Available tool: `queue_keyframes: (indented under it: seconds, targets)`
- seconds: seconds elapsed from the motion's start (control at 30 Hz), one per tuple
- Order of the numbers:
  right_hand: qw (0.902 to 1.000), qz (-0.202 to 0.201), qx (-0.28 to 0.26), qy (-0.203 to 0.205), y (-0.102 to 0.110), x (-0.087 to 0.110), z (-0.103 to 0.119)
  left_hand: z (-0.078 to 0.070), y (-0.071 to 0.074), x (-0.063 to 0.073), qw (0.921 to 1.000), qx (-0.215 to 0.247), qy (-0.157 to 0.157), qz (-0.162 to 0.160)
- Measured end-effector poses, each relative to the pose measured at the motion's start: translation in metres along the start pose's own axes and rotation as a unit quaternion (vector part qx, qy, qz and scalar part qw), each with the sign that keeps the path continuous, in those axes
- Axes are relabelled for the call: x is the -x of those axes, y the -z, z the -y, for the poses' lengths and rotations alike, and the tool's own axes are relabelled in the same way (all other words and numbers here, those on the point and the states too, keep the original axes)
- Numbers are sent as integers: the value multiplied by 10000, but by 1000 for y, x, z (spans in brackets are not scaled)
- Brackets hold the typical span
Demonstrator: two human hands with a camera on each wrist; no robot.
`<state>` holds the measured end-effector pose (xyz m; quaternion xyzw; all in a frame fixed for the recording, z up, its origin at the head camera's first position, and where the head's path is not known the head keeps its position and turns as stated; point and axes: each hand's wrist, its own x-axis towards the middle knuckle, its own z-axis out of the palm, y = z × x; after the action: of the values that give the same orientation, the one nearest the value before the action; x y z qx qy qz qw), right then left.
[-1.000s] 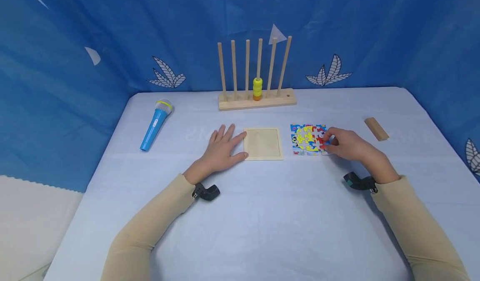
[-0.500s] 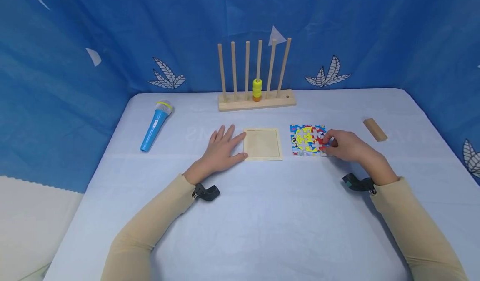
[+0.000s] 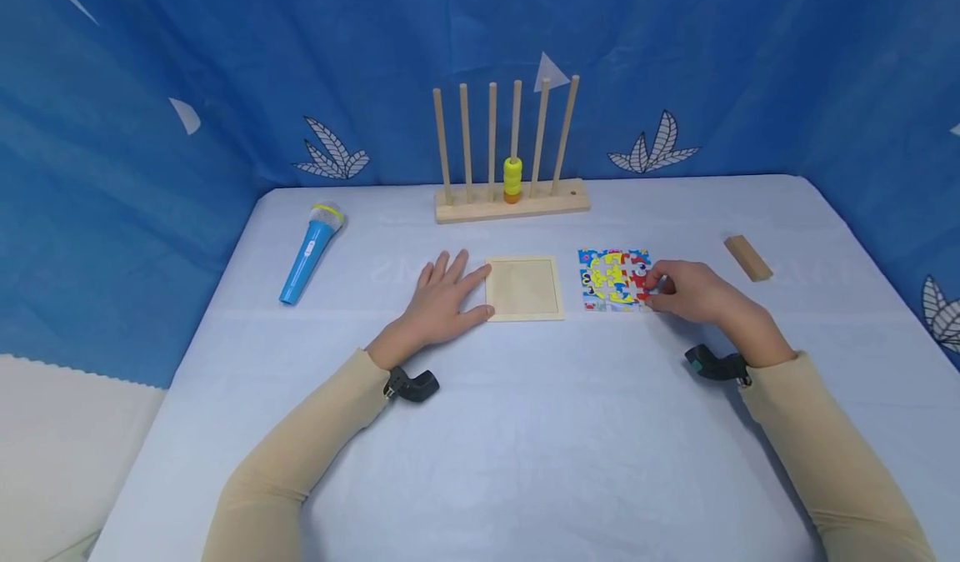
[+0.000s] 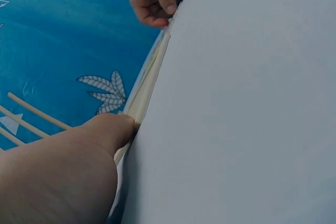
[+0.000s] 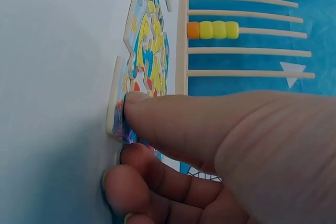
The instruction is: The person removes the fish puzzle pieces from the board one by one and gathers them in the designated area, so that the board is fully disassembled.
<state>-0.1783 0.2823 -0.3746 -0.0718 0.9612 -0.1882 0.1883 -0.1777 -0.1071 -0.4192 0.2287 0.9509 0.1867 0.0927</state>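
Note:
My left hand [image 3: 442, 303] lies flat with spread fingers, its thumb and index fingertip touching the left rim of a square wooden puzzle tray [image 3: 525, 287]. To the right of the tray, on the white cloth, lies a colourful jigsaw puzzle [image 3: 611, 278] with a yellow and red picture; narrow gaps show between some pieces. My right hand [image 3: 693, 291] is at the puzzle's right edge. In the right wrist view, its thumb [image 5: 157, 119] and curled fingers pinch a puzzle piece [image 5: 118, 121] at the corner, partly covered by the thumb.
Behind the tray stands a wooden peg rack [image 3: 513, 206] with upright rods; one rod carries yellow and orange beads [image 3: 512, 180]. A blue toy microphone [image 3: 309, 253] lies at the left, a brown wooden block [image 3: 747, 258] at the right. A blue curtain [image 3: 375, 62] hangs behind the table.
The puzzle piece at the lower right corner appears to have slid slightly left, closer to the other pieces, under my right hand. My left hand keeps its place on the tray.

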Motion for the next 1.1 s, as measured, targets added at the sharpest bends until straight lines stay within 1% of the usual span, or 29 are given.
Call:
queue_keyframes:
  seconds: [0.2,0.37,0.57,0.77,1.0,1.1]
  targets:
    - [10000,-15,-37,19,0,-1,-1,1,0,-2,10000,-55,-19,-37]
    - [9999,-34,-118,110,-3,-2,-2,3,-1,-1,10000,-48,6,-62]
    - [9995,123,-259,129,-5,-4,-2,5,-5,2,10000,-44,49,-33]
    - [9993,190,-303,141,-3,-5,-2,6,-4,3,10000,-41,38,-51]
    - [9988,69,-135,471,-3,-4,-5,6,-4,2,10000,-1,48,-44]
    - [9988,35,-115,470,-3,-4,-4,7,-5,1,10000,3,42,-55]
